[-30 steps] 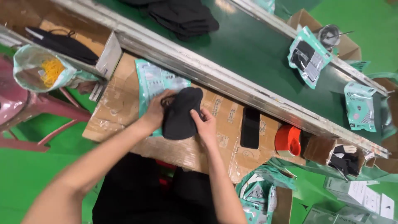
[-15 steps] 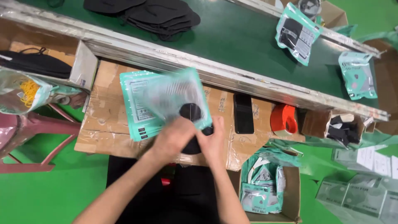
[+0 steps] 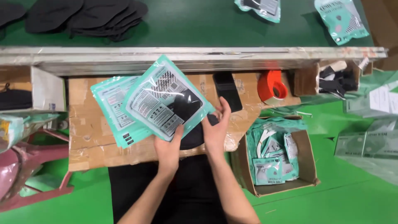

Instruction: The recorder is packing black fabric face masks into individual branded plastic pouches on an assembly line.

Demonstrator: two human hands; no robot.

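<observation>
Left grip: my left hand point(image 3: 168, 150) was closed on the lower corner of a teal pouch point(image 3: 166, 99), thumb on top at its edge, fingers underneath and out of sight.
Right grip: my right hand point(image 3: 216, 130) was pinched on a black mask point(image 3: 190, 108) at the pouch's open right side, fingers spread along the mask's edge.
Black mask: it sat partly inside the pouch, dark through the clear front, with its lower end sticking out between my two hands.
Teal pouch: it was tilted, held just above the cardboard-covered bench point(image 3: 89, 141), overlapping a stack of matching pouches point(image 3: 112, 110) lying flat to its left.
Just beyond my right hand: a black phone point(image 3: 228, 90) lay on the cardboard, near my fingertips but not touching them.
Further right on the bench: an orange tape dispenser point(image 3: 271, 88) stood beside a small box of black straps point(image 3: 336, 81).
Below the bench, to my right: an open cardboard box point(image 3: 309, 164) held filled teal packs point(image 3: 271, 155).
Beyond the metal rail point(image 3: 199, 54): a green belt point(image 3: 199, 25) carried a pile of loose black masks point(image 3: 83, 16) at the left and two sealed teal packs point(image 3: 340, 18) at the right.
Far left: another black mask point(image 3: 14, 99) lay in a side compartment.
</observation>
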